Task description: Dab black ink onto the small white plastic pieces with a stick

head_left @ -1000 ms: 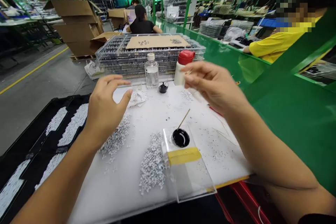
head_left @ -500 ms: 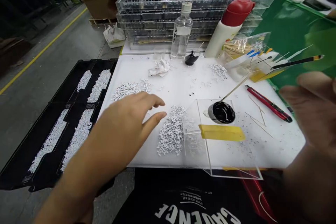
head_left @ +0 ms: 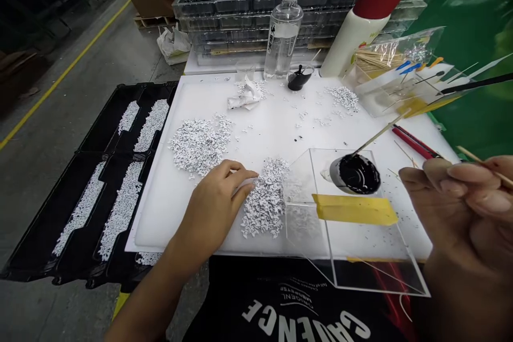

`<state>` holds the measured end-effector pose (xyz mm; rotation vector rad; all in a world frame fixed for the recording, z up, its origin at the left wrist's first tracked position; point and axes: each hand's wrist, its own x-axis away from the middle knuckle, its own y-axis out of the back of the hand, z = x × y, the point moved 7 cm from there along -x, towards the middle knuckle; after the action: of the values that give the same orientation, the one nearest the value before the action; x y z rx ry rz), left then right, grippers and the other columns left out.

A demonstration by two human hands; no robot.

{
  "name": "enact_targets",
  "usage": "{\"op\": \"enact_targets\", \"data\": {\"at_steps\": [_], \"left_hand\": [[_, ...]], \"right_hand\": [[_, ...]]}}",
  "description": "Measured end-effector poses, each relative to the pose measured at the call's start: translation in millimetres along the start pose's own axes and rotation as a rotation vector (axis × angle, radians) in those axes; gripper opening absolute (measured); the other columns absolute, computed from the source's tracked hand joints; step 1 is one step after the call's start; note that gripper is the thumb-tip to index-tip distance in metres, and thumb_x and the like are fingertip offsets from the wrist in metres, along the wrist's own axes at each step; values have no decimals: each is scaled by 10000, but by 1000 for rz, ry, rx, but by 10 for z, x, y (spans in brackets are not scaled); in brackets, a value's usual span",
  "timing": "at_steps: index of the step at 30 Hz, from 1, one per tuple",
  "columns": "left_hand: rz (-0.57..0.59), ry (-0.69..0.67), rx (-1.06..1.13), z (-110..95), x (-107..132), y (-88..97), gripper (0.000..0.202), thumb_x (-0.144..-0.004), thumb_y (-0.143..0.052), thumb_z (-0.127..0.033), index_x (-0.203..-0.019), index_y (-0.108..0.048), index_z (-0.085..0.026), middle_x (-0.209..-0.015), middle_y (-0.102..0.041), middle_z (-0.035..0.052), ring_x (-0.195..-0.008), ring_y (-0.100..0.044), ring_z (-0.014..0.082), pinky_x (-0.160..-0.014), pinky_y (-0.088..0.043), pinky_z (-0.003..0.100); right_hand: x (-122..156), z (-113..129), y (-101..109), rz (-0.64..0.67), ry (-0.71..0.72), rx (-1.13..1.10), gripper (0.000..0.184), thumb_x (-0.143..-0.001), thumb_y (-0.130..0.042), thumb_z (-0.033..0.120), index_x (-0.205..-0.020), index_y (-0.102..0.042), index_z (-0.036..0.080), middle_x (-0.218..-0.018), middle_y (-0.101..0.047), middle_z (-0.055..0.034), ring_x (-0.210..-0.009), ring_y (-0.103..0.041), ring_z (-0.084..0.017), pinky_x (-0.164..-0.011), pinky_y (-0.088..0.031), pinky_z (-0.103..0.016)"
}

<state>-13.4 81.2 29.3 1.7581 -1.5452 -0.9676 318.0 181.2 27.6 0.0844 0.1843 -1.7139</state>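
Observation:
My left hand (head_left: pixel 216 203) rests at the left edge of a pile of small white pieces with dark marks (head_left: pixel 264 203). Its thumb and index finger are drawn together in a pinch; anything between the tips is too small to make out. At the right side, my right hand (head_left: pixel 452 214) is raised with its fingers closed on a thin wooden stick (head_left: pixel 473 156). Between the hands, a cup of black paint (head_left: pixel 356 173) stands on a clear acrylic box (head_left: pixel 332 256) with yellow tape (head_left: pixel 355 208). Another stick (head_left: pixel 380 133) leans in the cup.
A second pile (head_left: pixel 200 144) lies to the left. Behind are crumpled tissue (head_left: pixel 246 96), a bottle (head_left: pixel 284 32), a small black-filled cup (head_left: pixel 298 79) and a thermos (head_left: pixel 360 26). A red cutter (head_left: pixel 414 141) is near my right hand. Black trays (head_left: pixel 88 141) sit left of the table.
My left hand has come down to the pile's edge, its fingertips closer together. The right hand has moved lower and inward, and the stick in it now shows. The view has shifted closer.

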Motion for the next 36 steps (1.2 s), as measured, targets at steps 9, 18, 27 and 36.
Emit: {"op": "enact_targets", "data": {"at_steps": [9,18,27,36], "left_hand": [[-26,-45,-52,-17,30,-24,233,-1101,-501,-208,-1135,-729,-172,-1099,-700,76,-1004,-691,232,-859,-575,383],[78,9,-112,55,53,43,274,-1084,-495,-156,-1205,-721,-254,-1085,-724,37,-1010,-671,254,-845,-557,392],[-82,74,-118,62,49,93,171,-1070,-606,-319,-1000,-693,-190,-941,-728,38,-775,-693,203,-688,-534,329],[-91,124,-120,23,5,15,88,-1022,-669,-263,-986,-709,-194,-929,-716,30,-709,-658,180,-637,-496,304]], "right_hand": [[76,27,-236,-21,-55,-169,409,-512,-1057,565,-768,-798,377,-673,-643,30,-716,-599,-166,-924,-548,-487],[66,50,-312,5,4,-152,361,-539,-1042,571,-686,-790,359,-726,-597,-12,-764,-576,-198,-798,-505,-474],[41,-29,-284,0,-16,-162,374,-567,-1065,431,-755,-776,285,-605,-490,20,-635,-465,-173,-770,-458,-453],[3,-20,-282,67,5,-162,414,-529,-1079,449,-694,-746,265,-557,-513,12,-602,-470,-173,-700,-441,-420]]}}
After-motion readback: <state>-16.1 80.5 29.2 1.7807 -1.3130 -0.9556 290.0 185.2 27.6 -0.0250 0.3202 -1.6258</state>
